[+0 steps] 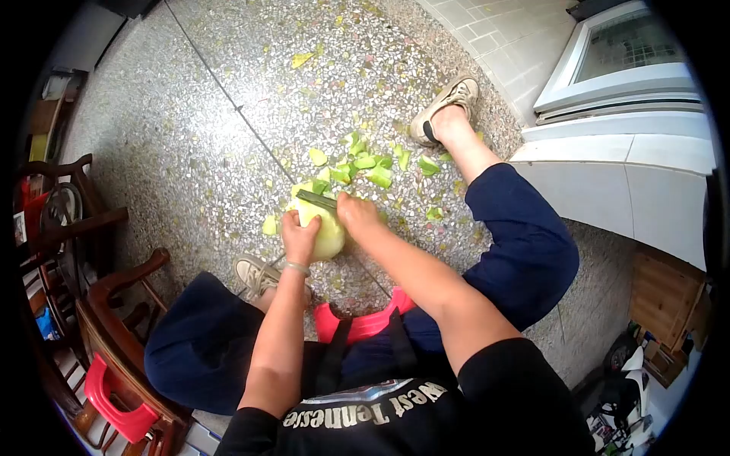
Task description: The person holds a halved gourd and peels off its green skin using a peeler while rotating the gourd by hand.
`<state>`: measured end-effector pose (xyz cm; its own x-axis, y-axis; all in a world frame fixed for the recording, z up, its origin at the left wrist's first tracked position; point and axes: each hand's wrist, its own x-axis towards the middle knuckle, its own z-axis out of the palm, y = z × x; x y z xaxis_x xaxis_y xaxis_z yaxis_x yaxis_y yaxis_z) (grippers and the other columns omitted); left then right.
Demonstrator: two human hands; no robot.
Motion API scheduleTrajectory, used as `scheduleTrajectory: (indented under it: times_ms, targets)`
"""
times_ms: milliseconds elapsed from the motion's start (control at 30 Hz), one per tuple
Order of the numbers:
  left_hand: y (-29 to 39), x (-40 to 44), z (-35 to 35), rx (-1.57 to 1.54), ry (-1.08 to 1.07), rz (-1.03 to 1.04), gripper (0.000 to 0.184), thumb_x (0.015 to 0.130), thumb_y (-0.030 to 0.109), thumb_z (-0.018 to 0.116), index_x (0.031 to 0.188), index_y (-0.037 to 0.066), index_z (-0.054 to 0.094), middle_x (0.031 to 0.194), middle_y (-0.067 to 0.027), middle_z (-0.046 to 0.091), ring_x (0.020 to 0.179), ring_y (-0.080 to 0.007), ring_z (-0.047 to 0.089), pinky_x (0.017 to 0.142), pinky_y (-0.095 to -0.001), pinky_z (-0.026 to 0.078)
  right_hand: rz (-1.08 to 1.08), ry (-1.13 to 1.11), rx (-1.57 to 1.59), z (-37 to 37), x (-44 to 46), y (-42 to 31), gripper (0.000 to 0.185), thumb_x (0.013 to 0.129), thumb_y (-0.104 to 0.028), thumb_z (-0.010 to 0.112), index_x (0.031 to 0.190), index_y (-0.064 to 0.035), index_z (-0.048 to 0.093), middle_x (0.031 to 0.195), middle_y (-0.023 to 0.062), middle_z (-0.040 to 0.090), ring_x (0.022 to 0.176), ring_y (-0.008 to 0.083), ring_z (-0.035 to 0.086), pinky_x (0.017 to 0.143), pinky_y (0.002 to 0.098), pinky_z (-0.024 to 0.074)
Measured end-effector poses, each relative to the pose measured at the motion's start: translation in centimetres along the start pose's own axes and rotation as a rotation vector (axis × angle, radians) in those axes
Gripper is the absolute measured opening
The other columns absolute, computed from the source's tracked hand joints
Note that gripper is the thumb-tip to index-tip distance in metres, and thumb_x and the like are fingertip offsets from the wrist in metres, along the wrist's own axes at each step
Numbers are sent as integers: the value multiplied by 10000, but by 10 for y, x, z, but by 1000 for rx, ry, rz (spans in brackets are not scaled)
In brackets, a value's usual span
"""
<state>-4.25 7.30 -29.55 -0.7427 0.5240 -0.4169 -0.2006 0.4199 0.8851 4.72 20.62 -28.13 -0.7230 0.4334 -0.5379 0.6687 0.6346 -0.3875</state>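
A large, rounded, pale green fruit [329,237], its exact kind not clear, is in front of me over the speckled floor. My left hand [299,237] grips its left side, thumb lying on the pale surface. In my right hand [359,215] is a knife, fingers closed round its handle; the dark flat blade [315,200] lies across the upper part of the fruit, pointing left. The handle is mostly hidden by the hand. Cut green peel pieces [379,176] are scattered on the floor just beyond the fruit.
The speckled floor [198,129] has a dark seam and small yellow-green scraps. My shoes [449,109] stand on either side of the fruit. A pink plastic stool [368,324] is below me. Wooden chairs [125,296] stand left; a white-framed window [623,57] and ledge are right.
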Motion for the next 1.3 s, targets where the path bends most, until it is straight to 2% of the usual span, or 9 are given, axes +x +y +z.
scheduleTrajectory:
  times_ms: [167,233,267,367,500,567,600,700,1300]
  targets:
    - [12,4,8,46,84,-45,413,747,68,663,1041,-42,394,975,-161,589,821,-171,585,701,-280,485,142,-116,265,-39,24,-10,269,819,-107,480,1037,46,514,975,279,599,864,338,632,699,387,512]
    - [21,-1,11,62,83,-12,399,746,72,660,1026,-42,400,962,-158,597,816,-171,589,705,-283,486,-141,-323,180,-36,34,11,320,760,-142,555,1026,34,530,985,273,596,813,312,639,636,374,508]
    - [12,-4,8,42,49,-30,375,754,61,648,1021,-32,401,942,-143,607,811,-170,592,715,-279,483,135,-517,468,-34,35,22,329,730,-142,589,1004,32,534,865,209,616,663,262,620,538,365,488]
    - [-11,-14,2,-9,80,85,355,761,43,636,1020,-20,403,918,-123,611,802,-166,595,719,-274,480,161,-680,502,9,19,51,341,749,-153,587,1025,32,515,746,137,591,532,213,552,462,362,454]
    - [-5,-18,2,-8,86,65,343,776,26,623,1030,-12,396,919,-112,607,805,-163,593,721,-269,479,366,-421,934,-1,-41,32,300,785,-91,593,1043,8,476,681,105,550,447,160,489,366,286,404]
    - [-3,-20,2,-39,77,60,393,747,20,644,1045,-22,392,925,-137,609,824,-174,598,740,-277,472,328,-248,911,16,-47,34,376,781,-141,628,1090,-6,463,734,144,589,537,231,572,459,352,471]
    - [-2,-22,2,-14,77,42,381,759,22,635,1047,-14,388,923,-123,606,818,-168,592,738,-276,472,55,-7,493,15,-47,30,346,801,-159,587,1093,-16,467,817,201,618,720,317,629,618,417,500]
    - [-2,-22,3,12,79,43,371,770,22,627,1048,-3,383,919,-109,603,812,-160,584,738,-274,470,-29,-47,259,1,-38,11,270,827,-146,514,1063,-19,483,877,229,623,866,365,613,744,433,481]
    - [-2,-51,17,189,130,158,442,742,48,645,1082,-12,370,955,-134,591,859,-199,583,792,-292,448,348,-279,372,11,-34,33,380,825,-36,445,1204,-26,469,1119,228,562,1060,339,549,874,430,453]
